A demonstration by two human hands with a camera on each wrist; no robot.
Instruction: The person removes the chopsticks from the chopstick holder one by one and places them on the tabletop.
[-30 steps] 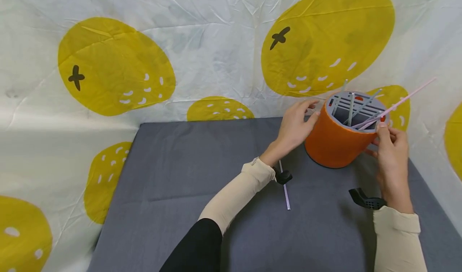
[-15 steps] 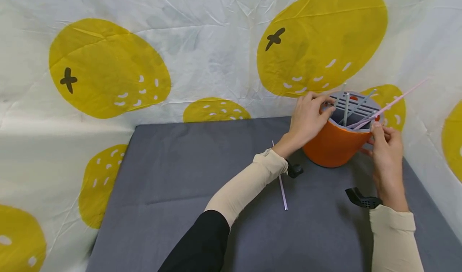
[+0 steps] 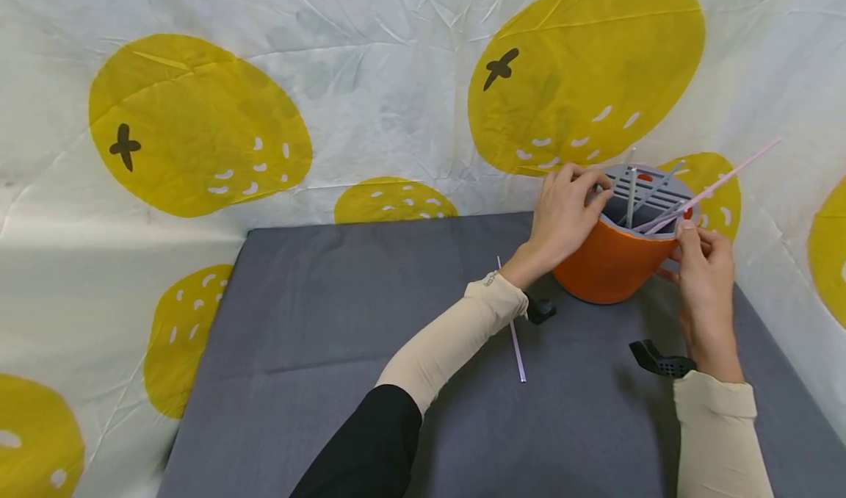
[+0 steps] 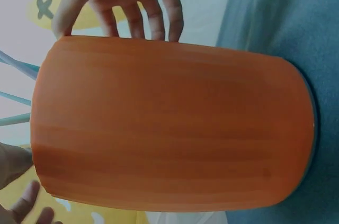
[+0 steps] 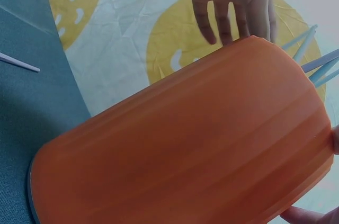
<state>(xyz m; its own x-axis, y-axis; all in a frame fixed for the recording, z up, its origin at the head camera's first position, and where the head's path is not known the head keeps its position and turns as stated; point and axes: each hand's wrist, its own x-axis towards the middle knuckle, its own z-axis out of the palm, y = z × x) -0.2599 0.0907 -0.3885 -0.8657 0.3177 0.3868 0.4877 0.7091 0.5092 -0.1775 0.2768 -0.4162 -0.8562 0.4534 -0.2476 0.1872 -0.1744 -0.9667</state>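
Note:
An orange cylindrical holder (image 3: 604, 266) with a grey slotted insert stands at the right of the cloth-covered table. Several thin grey straw-like sticks (image 3: 631, 193) and a longer pink one (image 3: 734, 175) lean out of its top. My left hand (image 3: 562, 208) grips the holder's left rim, thumb and fingertips at the edge. On the opposite side my right hand (image 3: 707, 292) holds the rim, its thumb on top and fingers bent against the side. Both wrist views show the orange wall (image 4: 175, 128) filling the middle, which hides part of each near hand.
One pale lilac stick (image 3: 518, 351) lies on the grey tablecloth (image 3: 317, 322), partly beneath the left wrist. Behind the table hangs a white curtain (image 3: 390, 109) with yellow fruit shapes, close to the holder's back.
My left hand has moved right and up from beside the holder onto its left rim. The right hand stays at the right rim. The view has shifted slightly.

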